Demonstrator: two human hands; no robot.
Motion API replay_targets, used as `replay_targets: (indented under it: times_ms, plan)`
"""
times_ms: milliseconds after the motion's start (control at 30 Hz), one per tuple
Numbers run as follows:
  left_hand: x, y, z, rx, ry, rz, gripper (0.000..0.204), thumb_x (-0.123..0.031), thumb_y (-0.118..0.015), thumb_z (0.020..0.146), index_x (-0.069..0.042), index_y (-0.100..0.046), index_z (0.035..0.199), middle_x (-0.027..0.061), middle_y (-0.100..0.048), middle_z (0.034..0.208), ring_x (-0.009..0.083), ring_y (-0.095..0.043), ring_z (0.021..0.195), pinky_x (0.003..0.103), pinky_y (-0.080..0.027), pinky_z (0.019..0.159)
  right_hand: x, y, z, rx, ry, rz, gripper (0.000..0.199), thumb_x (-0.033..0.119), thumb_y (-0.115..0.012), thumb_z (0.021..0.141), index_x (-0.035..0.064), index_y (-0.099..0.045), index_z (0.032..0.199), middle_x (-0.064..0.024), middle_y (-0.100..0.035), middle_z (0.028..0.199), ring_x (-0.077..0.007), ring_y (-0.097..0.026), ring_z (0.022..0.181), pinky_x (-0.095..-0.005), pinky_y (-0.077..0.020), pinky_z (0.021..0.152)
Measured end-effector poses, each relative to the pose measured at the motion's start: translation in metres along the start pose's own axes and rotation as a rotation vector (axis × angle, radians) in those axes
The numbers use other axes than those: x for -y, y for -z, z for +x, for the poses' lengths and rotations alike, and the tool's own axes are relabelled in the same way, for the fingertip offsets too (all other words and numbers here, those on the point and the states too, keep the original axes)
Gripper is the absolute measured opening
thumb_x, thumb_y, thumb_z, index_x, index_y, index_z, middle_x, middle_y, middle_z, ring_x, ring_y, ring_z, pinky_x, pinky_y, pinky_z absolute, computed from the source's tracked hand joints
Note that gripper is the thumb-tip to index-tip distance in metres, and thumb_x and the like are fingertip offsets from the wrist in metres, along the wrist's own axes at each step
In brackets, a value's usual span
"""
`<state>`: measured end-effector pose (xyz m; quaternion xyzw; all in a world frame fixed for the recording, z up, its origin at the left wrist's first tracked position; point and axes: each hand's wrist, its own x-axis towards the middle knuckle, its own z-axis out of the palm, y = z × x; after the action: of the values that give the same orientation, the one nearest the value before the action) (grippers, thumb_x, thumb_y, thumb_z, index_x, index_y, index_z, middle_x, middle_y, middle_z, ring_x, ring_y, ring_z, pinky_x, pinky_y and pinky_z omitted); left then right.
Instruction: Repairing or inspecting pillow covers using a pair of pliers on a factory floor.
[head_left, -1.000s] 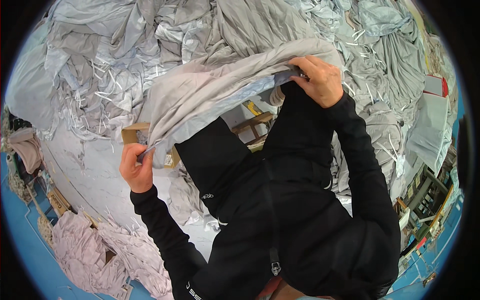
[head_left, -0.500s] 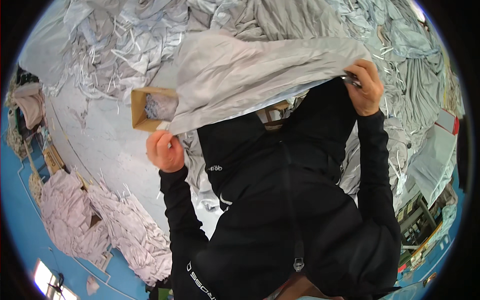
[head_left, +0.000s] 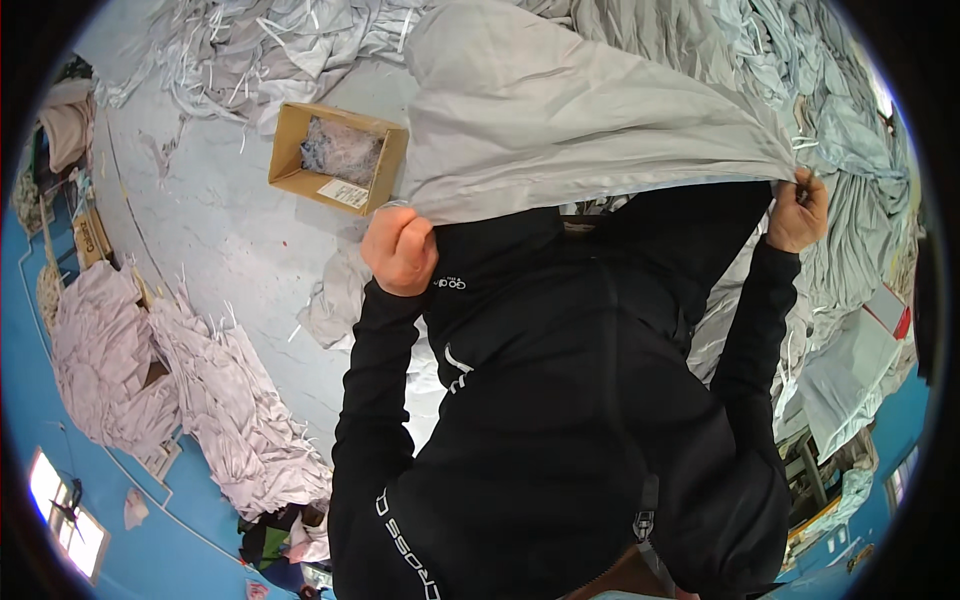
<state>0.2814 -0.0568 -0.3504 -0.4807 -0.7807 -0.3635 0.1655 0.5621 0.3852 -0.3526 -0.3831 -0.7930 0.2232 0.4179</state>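
Observation:
A light grey piece of fabric [head_left: 590, 120] is stretched across in front of me, its near edge running between my two hands. My left hand [head_left: 402, 252] is closed in a fist on the left corner of that edge. At the right corner, my right hand [head_left: 797, 212] pinches the fabric between thumb and fingers. Something small and dark shows by the right fingertips, too unclear to name. Just beyond my left hand stands an open cardboard box [head_left: 288, 150] with bluish and pinkish scraps [head_left: 345, 150] in it.
Heaps of grey fabric with white ties [head_left: 270, 50] lie along the far side of the pale work surface [head_left: 230, 240]. More bluish-grey fabric [head_left: 850, 220] is piled on the right. At the left, pinkish fabric bundles [head_left: 225, 400] hang beside the surface, over a blue floor [head_left: 60, 330].
Both hands have moved right with the fabric, and its edge is now pulled straighter. The box, partly covered before, is now fully in view.

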Motion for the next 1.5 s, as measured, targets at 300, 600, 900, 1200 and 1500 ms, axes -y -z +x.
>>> replay_targets:
  times_ms: [300, 600, 900, 1200, 1500]
  plan:
    - [-0.03, 0.011, 0.015, 0.085, 0.0, -0.182, 0.029, 0.011, -0.065, 0.058, -0.001, -0.063, 0.084, 0.009, -0.058, 0.082, 0.0283, -0.059, 0.069, 0.036, -0.048, 0.06, -0.052, 0.004, 0.04, -0.124, -0.312, 0.335, 0.007, 0.002, -0.068, 0.08, -0.0019, -0.066, 0.085, -0.0023, -0.064, 0.075, -0.0093, -0.058, 0.068, -0.022, -0.0469, 0.064]
    - [-0.089, 0.003, 0.015, 0.261, -0.025, -0.191, 0.025, -0.005, -0.063, 0.067, 0.002, -0.065, 0.09, 0.008, -0.061, 0.091, 0.0237, -0.06, 0.083, 0.034, -0.049, 0.07, -0.119, 0.007, 0.052, -0.132, -0.395, 0.342, 0.016, 0.008, -0.067, 0.08, -0.0074, -0.068, 0.086, -0.0062, -0.066, 0.08, -0.012, -0.059, 0.072, -0.027, -0.048, 0.066]
    - [-0.103, -0.006, 0.026, 0.312, -0.072, -0.203, 0.023, -0.008, -0.062, 0.068, 0.0, -0.063, 0.09, 0.0048, -0.056, 0.085, 0.0202, -0.056, 0.08, 0.031, -0.047, 0.07, -0.132, 0.014, 0.057, -0.15, -0.455, 0.243, 0.026, 0.016, -0.065, 0.08, -0.0072, -0.066, 0.092, -0.0102, -0.068, 0.087, -0.0168, -0.063, 0.076, -0.0299, -0.0499, 0.069]
    - [-0.125, -0.051, 0.071, 0.242, -0.202, -0.386, 0.024, -0.01, -0.061, 0.066, -0.001, -0.061, 0.089, 0.0058, -0.054, 0.078, 0.0212, -0.054, 0.072, 0.031, -0.045, 0.061, -0.01, 0.044, 0.038, -0.181, -0.167, 0.126, 0.008, 0.003, -0.066, 0.081, -0.0001, -0.064, 0.088, 0.0008, -0.056, 0.068, -0.0057, -0.046, 0.058, -0.021, -0.0362, 0.051]
    - [-0.162, -0.147, 0.127, 0.34, -0.182, -0.026, 0.073, -0.013, -0.071, 0.069, 0.004, -0.042, 0.134, 0.0203, -0.049, 0.127, 0.0361, -0.05, 0.111, 0.042, -0.044, 0.089, 0.09, 0.022, 0.008, -0.198, -0.157, 0.352, 0.016, -0.008, -0.063, 0.08, 0.0017, -0.062, 0.092, 0.003, -0.058, 0.076, -0.0023, -0.047, 0.06, -0.0179, -0.0351, 0.052]
